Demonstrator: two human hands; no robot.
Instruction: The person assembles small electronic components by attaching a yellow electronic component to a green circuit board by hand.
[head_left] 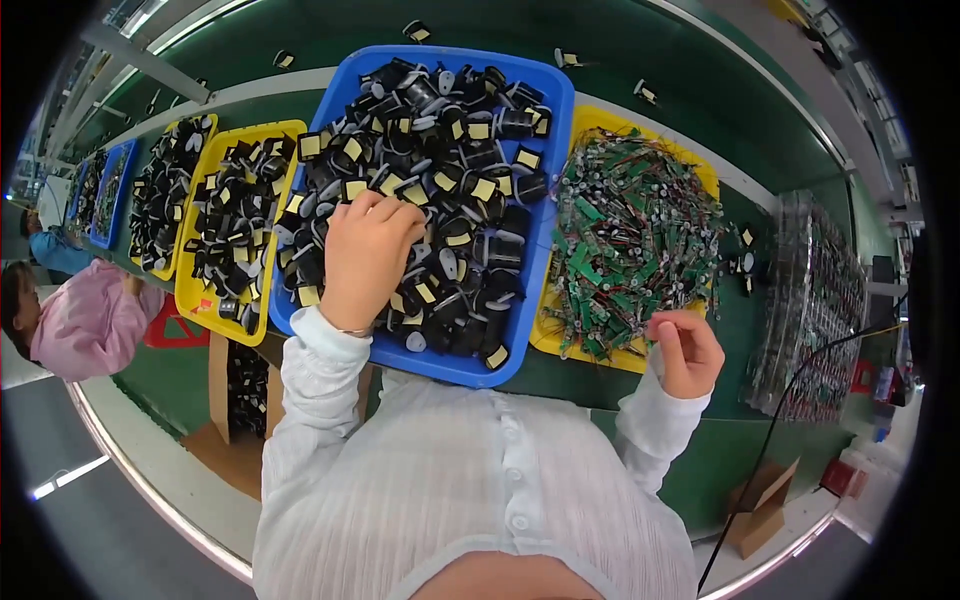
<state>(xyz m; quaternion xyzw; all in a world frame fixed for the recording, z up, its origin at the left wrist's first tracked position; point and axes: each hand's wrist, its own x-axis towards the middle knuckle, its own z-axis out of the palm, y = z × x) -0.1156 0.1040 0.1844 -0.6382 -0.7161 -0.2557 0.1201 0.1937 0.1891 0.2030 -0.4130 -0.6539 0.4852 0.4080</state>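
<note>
Over the blue tray (565, 120), my left hand (372, 255) reaches down with its fingers curled onto the heap of small black plastic parts (490, 250). Many of these carry pale yellow pads and grey round pieces. Whatever lies under those fingertips is hidden by the hand. To the right, my right hand (690, 352) is at the near right edge of a yellow tray (640, 362), thumb and index finger pinched together. Anything in that pinch is too small to make out. Green circuit boards with thin wires (630, 230) fill this tray in a tangled pile.
Left of the blue tray, another yellow tray (190, 300) holds more black parts. Stacked clear plastic trays (810, 300) stand at the right. Several loose black parts (645, 92) lie on the green bench beyond. A person in pink (90, 320) works at the left; cardboard boxes (770, 510) stand below.
</note>
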